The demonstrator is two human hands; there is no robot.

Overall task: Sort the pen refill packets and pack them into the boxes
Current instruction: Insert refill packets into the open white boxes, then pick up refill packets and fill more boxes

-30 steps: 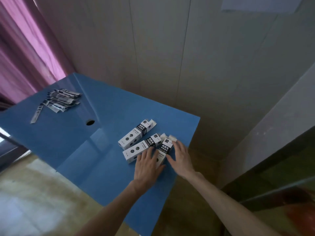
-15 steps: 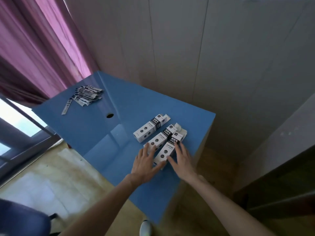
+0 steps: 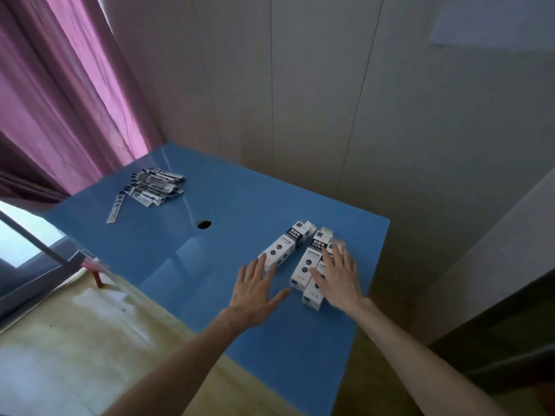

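Note:
Three white-and-black pen refill boxes lie on the blue table [image 3: 246, 331] near its right edge. The left box [image 3: 285, 246] lies apart; my left hand [image 3: 255, 291] is flat, its fingertips touching that box's near end. The middle box [image 3: 310, 259] and the right box [image 3: 315, 291] lie side by side. My right hand [image 3: 338, 277] rests flat with straight fingers on those two, hiding most of the right one. A pile of refill packets [image 3: 153, 189] lies at the table's far left corner.
One loose packet [image 3: 115, 210] lies beside the pile near the left edge. A round cable hole [image 3: 204, 224] sits mid-table. A purple curtain [image 3: 60, 100] hangs at the left, a panelled wall behind, and a red stool leg [image 3: 97, 277] stands on the floor.
My left hand slid left off the middle box to the near end of the left box. My right hand moved further onto the two right boxes. The camera view shifted.

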